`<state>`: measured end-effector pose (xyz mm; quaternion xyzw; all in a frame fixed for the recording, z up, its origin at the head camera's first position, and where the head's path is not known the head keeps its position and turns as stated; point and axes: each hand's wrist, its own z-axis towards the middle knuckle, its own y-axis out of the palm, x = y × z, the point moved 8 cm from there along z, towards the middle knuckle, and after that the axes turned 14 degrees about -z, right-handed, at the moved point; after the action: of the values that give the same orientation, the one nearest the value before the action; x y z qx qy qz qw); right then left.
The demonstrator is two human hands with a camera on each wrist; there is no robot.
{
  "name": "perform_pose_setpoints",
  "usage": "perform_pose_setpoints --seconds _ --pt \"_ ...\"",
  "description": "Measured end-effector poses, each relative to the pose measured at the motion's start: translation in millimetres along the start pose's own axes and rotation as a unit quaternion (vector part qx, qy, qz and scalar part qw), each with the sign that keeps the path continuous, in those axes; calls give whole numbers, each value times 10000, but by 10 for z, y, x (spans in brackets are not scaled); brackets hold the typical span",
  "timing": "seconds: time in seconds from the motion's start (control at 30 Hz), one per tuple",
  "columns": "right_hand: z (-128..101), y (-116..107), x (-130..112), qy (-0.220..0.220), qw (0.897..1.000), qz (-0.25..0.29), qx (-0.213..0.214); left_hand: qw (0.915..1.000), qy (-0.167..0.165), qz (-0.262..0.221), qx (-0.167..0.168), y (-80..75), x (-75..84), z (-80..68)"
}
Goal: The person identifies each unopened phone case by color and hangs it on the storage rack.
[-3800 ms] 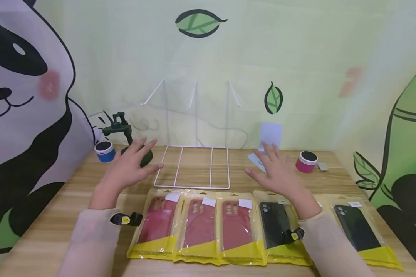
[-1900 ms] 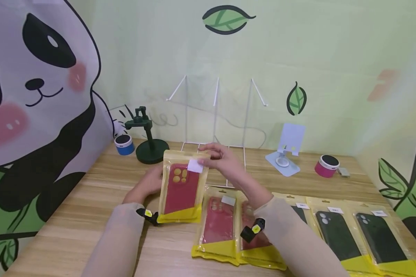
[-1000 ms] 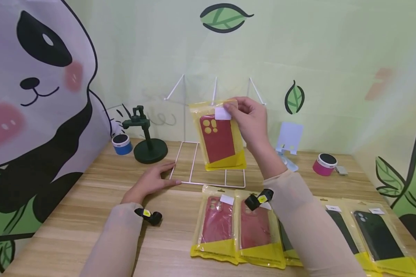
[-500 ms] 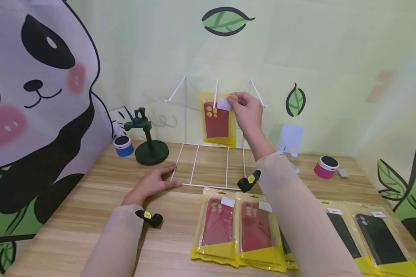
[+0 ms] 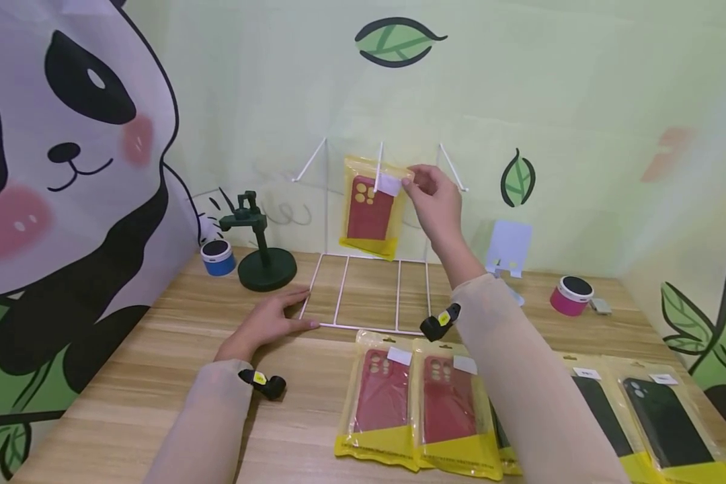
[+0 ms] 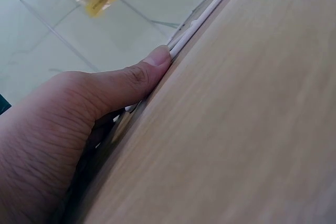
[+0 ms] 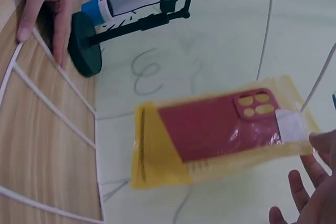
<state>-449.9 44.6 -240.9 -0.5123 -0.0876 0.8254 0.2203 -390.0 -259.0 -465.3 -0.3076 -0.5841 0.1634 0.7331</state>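
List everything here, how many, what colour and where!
Table: one, brown, underneath
Wire rack: one, white, table's back
Held pack: one, red and yellow, at rack's middle prong
Red packs: two, red and yellow, before rack
Black packs: three showing, black and yellow, table's right
Dark stand: one, green, left of rack
Pale stand: one, light blue, right of rack
Blue tub: one, blue and white, left
Pink tub: one, pink and white, right
Block: one, grey, beside pink tub
Wall: one, pale green, behind
Panda picture: one, black and white, left
Leaf pictures: several, green, wall
Gadgets: two, black, wrists
Sleeves: two, beige, arms
Left hand: one, bare, touching rack
Right hand: one, bare, pinching held pack
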Motion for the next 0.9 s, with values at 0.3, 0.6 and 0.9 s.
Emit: perform_pose_setpoints --seconds 0.3,0.6,0.9 --pt "-365 -106 336 -245 9971 47 -712 10000 -15 -45 11 12 -17 6" --pt "-1230 182 770 -347 9649 -43 -2604 10000 -66 15 -9 23 18 -8" --pt "-1750 455 1128 -1727 8788 -2349 -3777 10000 -40 29 50 5 25 4"
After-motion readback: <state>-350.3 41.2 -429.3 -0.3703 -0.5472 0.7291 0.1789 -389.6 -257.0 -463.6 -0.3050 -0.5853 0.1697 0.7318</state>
